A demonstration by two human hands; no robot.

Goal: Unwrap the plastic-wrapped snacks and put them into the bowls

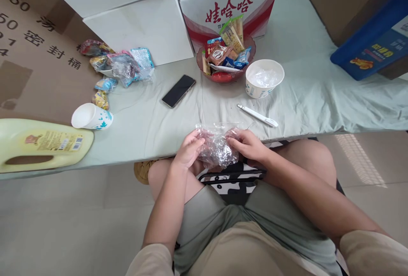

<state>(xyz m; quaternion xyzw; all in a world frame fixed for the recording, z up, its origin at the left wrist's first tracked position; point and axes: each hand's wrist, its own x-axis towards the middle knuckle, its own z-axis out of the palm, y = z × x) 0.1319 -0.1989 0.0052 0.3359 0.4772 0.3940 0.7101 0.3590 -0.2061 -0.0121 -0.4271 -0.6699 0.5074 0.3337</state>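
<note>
A crumpled clear plastic bag [219, 148] is stretched between my hands, just over the table's front edge and above my lap. My left hand [189, 148] pinches its left side with thumb and fingers. On the other side, my right hand [247, 143] grips the bag's upper right part. Whether anything lies inside the bag, I cannot tell. Beyond my right hand, a white utility knife [257, 115] lies on the cloth. Behind it stands a paper bowl [259, 90] with clear plastic in it. A dark-screened phone [179, 91] lies farther back on the left.
A reddish bowl [219, 76] of wrapped snacks stands before white cartons [143, 25]. Snack packets [127, 66], a tipped paper cup [102, 117] and a yellow jug [63, 144] are at left. A blue container [366, 51] stands at right on the green tablecloth [306, 106].
</note>
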